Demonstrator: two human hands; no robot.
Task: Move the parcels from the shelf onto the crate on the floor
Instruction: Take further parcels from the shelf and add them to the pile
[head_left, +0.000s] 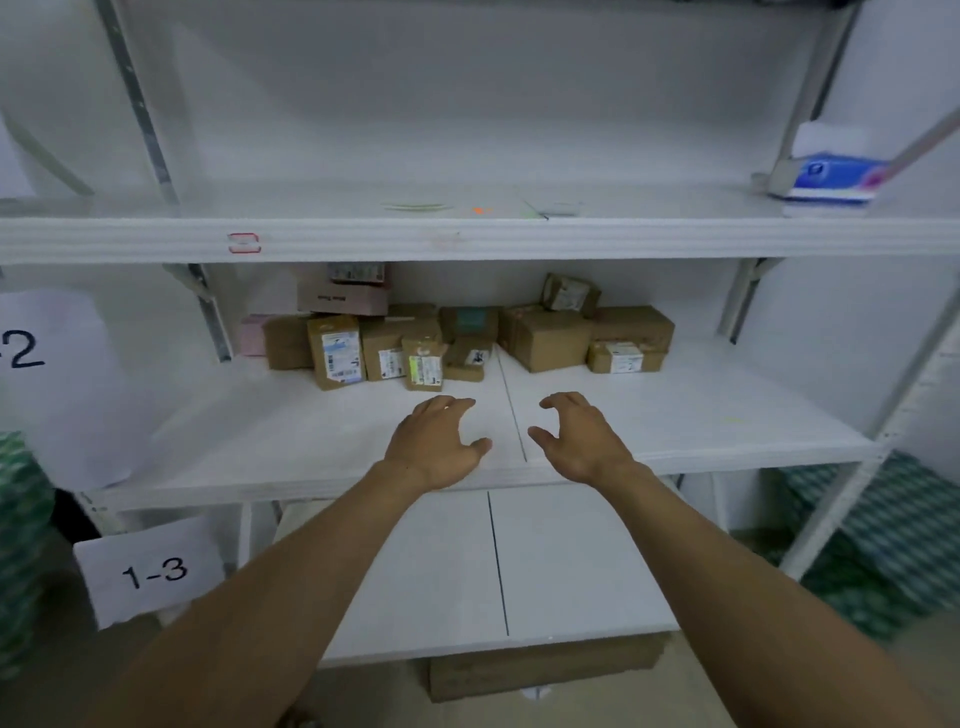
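Noted parcels (467, 338) heaped at rear of shelf (727, 415), none touched. Holding left hand (439, 441) and right hand (576, 439) above shelf front, both empty, fingers loosely spread, set apart, probably to flank a box from both sides.

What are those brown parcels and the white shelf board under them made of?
The brown parcels look like plain matte cardboard: tan, boxy, with white printed labels. The shelf board looks like a smooth, dull white panel, perhaps laminated wood or painted metal; the picture cannot settle which.
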